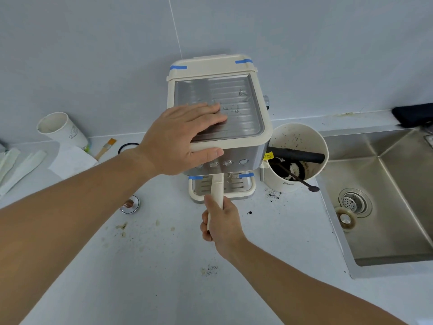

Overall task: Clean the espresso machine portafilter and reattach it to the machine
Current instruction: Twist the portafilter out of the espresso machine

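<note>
Portafilter at the machine, both of your hands engaged.

Your left hand (185,134) lies flat with fingers extended on the ridged metal top of the espresso machine (255,146), thumb pressed against its cream front edge above the row of round buttons (228,162). Your right hand (221,222) is closed around the cream handle of the portafilter (216,190), which runs up under the machine's front, above the drip tray (243,187); its basket end is hidden there, so whether it is locked in cannot be told. Just right of the machine stands a cream knock bin (302,139) holding dark grounds, with a steel sink (386,184) beyond. Grounds speckle the white counter (164,266).
</note>
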